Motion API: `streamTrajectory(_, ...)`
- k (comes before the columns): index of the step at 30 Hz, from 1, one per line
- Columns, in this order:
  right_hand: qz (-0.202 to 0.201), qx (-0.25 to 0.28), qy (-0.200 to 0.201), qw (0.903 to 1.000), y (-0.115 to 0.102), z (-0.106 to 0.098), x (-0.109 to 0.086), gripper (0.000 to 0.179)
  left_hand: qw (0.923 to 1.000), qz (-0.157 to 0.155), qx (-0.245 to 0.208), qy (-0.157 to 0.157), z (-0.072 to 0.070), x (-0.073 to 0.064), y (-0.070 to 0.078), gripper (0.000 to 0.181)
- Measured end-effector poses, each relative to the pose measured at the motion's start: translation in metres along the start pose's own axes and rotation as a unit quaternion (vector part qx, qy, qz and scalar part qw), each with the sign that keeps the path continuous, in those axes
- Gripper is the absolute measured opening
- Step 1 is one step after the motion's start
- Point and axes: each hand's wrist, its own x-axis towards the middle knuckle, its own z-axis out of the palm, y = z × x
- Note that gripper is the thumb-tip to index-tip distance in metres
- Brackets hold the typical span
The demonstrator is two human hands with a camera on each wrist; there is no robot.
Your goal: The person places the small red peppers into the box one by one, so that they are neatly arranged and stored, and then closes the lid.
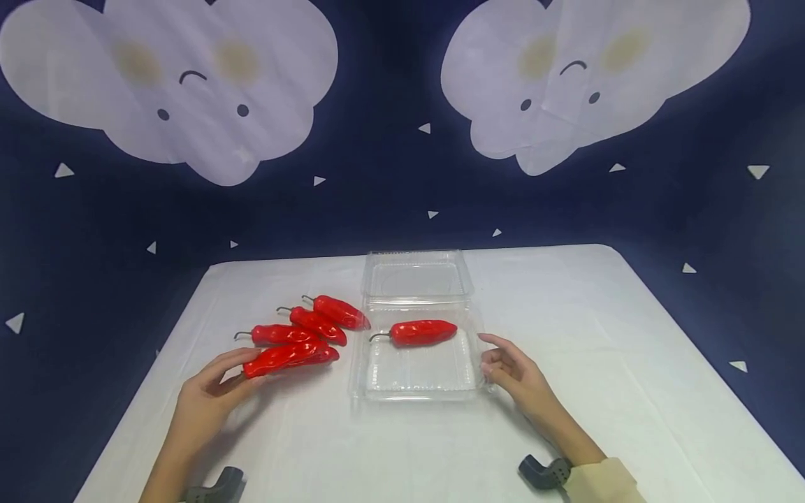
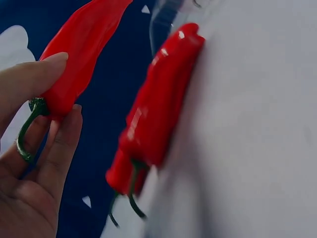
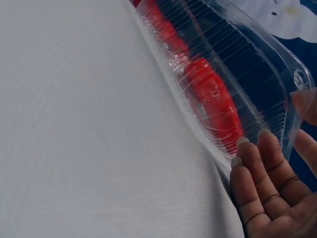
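Observation:
My left hand [image 1: 200, 405] pinches a red chili pepper [image 1: 277, 358] near its green stem, thumb on one side and fingers on the other. In the left wrist view that pepper [image 2: 81, 54] is held apart from the red peppers [image 2: 161, 104] lying on the table. A clear plastic clamshell box [image 1: 418, 381] stands with its lid folded back, one red pepper [image 1: 424, 333] lying crosswise in its base. At the box's right side, my right hand [image 1: 518, 381] holds the rim, its thumb and fingertips [image 3: 247, 158] against the clear plastic wall.
Several more red peppers [image 1: 317, 325] lie left of the box, stems toward the left. The open lid [image 1: 418, 272] extends toward the table's back edge. Behind the white-covered table [image 1: 566, 300] hangs a dark blue cloth [image 1: 390, 195] with clouds.

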Motion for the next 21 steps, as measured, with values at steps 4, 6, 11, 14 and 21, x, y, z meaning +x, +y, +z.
streamTrajectory(4, -0.003, 0.004, -0.003, 1.0000, 0.001, -0.001, 0.000, 0.049, 0.9999, 0.007, -0.014, -0.005, 0.004, 0.013, 0.016, 0.048)
streamTrajectory(6, -0.004, 0.006, -0.005, 1.0000, 0.001, -0.001, 0.000, 0.049, 0.9993, 0.018, -0.030, -0.014, 0.009, 0.021, 0.025, 0.046)
streamTrajectory(11, -0.005, 0.007, -0.007, 0.9999, 0.002, -0.001, 0.000, 0.050, 0.9976, 0.038, -0.043, -0.037, 0.032, 0.038, 0.046, 0.046)
streamTrajectory(14, -0.008, 0.012, -0.010, 0.9998, 0.002, -0.002, 0.000, 0.050, 0.9954, 0.043, -0.062, -0.060, 0.049, 0.046, 0.059, 0.046)
streamTrajectory(21, 0.001, 0.013, -0.007, 0.9999, 0.001, -0.003, 0.000, 0.051, 0.9806, 0.092, -0.123, -0.122, 0.092, 0.060, 0.086, 0.040)
